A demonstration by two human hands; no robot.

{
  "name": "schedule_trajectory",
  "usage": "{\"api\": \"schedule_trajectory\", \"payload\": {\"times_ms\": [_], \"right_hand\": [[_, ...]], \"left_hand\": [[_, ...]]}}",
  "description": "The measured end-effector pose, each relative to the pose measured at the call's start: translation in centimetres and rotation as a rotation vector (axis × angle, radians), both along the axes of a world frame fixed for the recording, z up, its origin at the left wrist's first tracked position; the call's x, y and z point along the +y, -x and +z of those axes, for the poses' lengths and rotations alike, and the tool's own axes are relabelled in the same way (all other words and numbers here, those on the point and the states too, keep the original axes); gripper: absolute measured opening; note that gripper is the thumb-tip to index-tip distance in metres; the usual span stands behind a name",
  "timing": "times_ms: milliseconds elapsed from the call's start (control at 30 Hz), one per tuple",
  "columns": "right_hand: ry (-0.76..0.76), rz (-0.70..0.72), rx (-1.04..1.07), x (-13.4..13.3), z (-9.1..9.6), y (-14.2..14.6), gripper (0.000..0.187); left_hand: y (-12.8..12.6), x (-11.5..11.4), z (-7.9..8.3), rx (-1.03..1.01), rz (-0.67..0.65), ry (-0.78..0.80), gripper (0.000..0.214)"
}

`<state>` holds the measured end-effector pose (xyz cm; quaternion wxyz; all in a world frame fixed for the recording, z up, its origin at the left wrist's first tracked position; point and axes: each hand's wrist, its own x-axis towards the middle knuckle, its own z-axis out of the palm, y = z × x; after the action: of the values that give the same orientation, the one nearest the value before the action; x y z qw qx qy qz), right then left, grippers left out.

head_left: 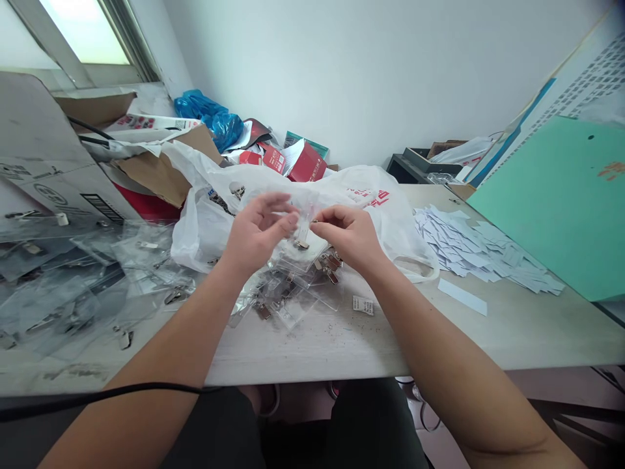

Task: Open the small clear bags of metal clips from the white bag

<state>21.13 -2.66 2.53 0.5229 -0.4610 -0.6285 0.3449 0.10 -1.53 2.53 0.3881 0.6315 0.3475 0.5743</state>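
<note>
The left hand (258, 232) hovers unclasped while the right hand (350, 236) pinches what seems a metal clip (314, 221), its smallness suiting a fingertip hold.

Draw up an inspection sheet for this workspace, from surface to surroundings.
Surface: pale table, dark specks near front middle.
Job's things: clear plastic sleeves and metal clips piled beneath the hands; more at left.
Clutter: white plastic bag behind the pile; paper slips heaped at right; small printed packet beside the right forearm.
Hands: left hand raised, blurred, hold unclear; right hand pinches something too small to identify.
Cables: black cable crosses over the left forearm.
Surroundings: printed box and window left, blue bag behind, green panel right.
</note>
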Motion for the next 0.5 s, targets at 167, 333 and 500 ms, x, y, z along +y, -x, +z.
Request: {"api": "schedule_trajectory", "payload": {"times_ms": [167,333,500], "right_hand": [[0.154,-0.008,-0.182,0.3,0.0,-0.5,0.022],[-0.135,-0.206,-0.455,0.9,-0.6,-0.9,0.021],[0.078,-0.423,-0.71,2.7,-0.2,-4.2,0.028]], "left_hand": [[3.9,2.4,0.9,0.419,0.451,0.046,0.031],[7.2,5.4,-0.6,1.138,0.519,0.337,0.029],[7.0,6.8,-2.0,1.344,0.391,0.262,0.053]]}}
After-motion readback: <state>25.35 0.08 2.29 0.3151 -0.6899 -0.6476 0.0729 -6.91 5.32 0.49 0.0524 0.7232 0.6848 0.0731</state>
